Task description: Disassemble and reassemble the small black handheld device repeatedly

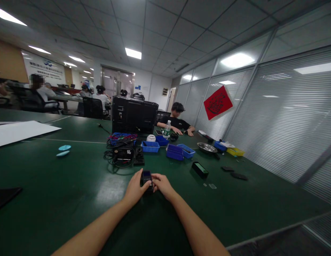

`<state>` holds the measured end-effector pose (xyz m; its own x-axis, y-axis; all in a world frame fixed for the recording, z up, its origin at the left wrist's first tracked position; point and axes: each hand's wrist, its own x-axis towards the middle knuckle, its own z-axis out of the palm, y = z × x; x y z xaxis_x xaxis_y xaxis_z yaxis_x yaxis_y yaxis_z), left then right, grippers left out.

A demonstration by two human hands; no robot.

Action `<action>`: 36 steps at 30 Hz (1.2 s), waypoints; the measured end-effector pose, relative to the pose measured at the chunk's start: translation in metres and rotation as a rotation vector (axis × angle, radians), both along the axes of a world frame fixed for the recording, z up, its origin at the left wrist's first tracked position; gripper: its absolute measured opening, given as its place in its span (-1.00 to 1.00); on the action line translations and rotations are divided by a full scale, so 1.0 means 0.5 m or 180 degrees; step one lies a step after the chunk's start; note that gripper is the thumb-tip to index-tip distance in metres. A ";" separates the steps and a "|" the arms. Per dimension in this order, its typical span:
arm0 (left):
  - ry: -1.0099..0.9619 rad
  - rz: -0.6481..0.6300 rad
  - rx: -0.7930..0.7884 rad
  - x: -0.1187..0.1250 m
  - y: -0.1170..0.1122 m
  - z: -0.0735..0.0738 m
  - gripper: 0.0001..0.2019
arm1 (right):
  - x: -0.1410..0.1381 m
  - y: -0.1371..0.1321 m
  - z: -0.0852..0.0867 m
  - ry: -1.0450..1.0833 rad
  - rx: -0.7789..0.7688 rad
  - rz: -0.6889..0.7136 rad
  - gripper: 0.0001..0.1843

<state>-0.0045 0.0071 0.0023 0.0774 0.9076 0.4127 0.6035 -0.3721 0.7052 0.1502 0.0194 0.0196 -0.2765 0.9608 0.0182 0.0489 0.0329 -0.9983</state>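
My left hand (135, 188) and my right hand (162, 185) meet over the green table (61, 199), both closed around a small black device (147, 177) with a dark screen. The left hand wraps its left side with the thumb on top. From the right, the other hand's fingers pinch the device's edge. A black rectangular box (200, 169) with a green top lies to the right of my hands, apart from them.
Blue bins (177, 151), a tangle of cables and a black unit (122, 154), a large black case (134, 115), a metal dish (207, 147), a yellow tray (235, 152) and two teal dishes (64, 150) stand beyond. A seated person (177, 121) faces me; others sit far left.
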 end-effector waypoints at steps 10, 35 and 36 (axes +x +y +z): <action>0.0240 -0.0207 0.0059 0.011 -0.014 0.004 -0.15 | 0.011 0.004 -0.004 0.0093 -0.0067 0.0056 -0.65; 0.0849 0.0509 -0.0198 -0.246 -0.066 0.049 -0.22 | 0.023 0.007 -0.013 0.0451 -0.0142 0.0140 -0.68; 0.0864 0.0584 -0.0233 -0.275 -0.068 0.051 -0.22 | 0.024 0.007 -0.013 0.0441 -0.0135 0.0156 -0.68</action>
